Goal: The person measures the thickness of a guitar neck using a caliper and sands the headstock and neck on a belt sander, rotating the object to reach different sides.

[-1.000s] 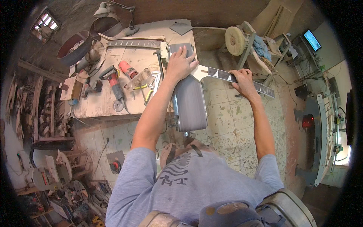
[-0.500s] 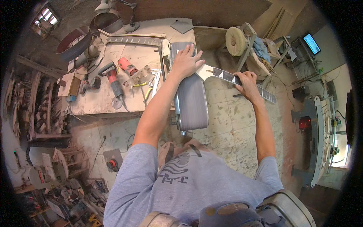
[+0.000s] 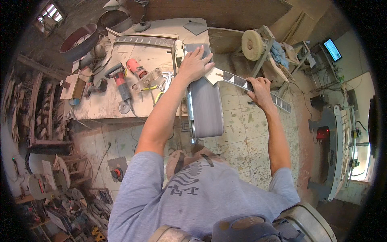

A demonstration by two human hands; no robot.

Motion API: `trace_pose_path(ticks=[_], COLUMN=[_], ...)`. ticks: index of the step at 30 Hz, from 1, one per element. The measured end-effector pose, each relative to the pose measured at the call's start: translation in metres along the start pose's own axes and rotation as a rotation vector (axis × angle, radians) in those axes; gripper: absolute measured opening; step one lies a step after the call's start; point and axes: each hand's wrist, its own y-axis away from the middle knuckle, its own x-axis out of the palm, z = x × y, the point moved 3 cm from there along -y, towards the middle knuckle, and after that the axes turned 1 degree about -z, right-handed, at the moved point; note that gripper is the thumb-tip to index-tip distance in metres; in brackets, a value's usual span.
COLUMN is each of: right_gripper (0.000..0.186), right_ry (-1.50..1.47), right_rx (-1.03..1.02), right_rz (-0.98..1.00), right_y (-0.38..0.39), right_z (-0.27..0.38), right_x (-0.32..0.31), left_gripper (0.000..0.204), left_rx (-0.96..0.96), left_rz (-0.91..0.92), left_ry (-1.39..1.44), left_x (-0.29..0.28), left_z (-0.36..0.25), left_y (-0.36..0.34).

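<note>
A guitar neck [image 3: 232,78] with a dark fretboard and pale inlays lies slantwise, its pale wooden headstock [image 3: 214,76] over the grey belt of a belt sander [image 3: 206,109]. My left hand [image 3: 195,65] lies on the headstock with its fingers spread, over the upper part of the belt; it partly covers the headstock. Along the neck, my right hand [image 3: 261,89] is wrapped round the fretted part, its fingers closed. The neck's far end sticks out past it to the right.
Left of the sander, a wooden workbench [image 3: 96,115] carries a red and black angle grinder [image 3: 119,84], yellow-handled pliers [image 3: 159,96], a cordless drill [image 3: 95,86] and another fretted neck [image 3: 145,41]. A round buffing wheel [image 3: 252,45] on a wooden stand is at the back right.
The headstock has shifted slightly left and down over the belt, showing more of its pale wood. My left hand has slid a little left with it; my right hand still grips the neck.
</note>
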Motion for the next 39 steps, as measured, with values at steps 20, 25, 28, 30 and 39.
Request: trace_pose_path(ticks=[20,25,28,30,39], right_gripper=[0.058,0.047,0.045,0.044,0.039], right_ry=[-0.177,-0.354,-0.452,-0.516,-0.639], right_rx=[0.162,0.303,0.366,0.436,0.482], right_rz=[-0.288,-0.330,-0.409,-0.419,-0.470], right_y=[0.110,0.153,0.172,0.183,0.205], right_z=[0.065,0.114,0.156,0.180,0.248], right_x=[-0.007,-0.040,-0.046,-0.044,-0.028], left_gripper=[0.063,0.064,0.069,0.073,0.080], left_rx=[0.092,-0.266,-0.340,-0.338,-0.282], left_rz=[-0.160,-0.573,-0.445,-0.340,-0.116], left_ry=[0.524,1.299,1.453,1.512,1.761], left_x=[-0.027,-0.079,-0.082,-0.092,-0.119], left_z=[-0.013,0.014,0.006,-0.011,-0.046], left_y=[-0.006,0.036,0.069,0.094,0.142])
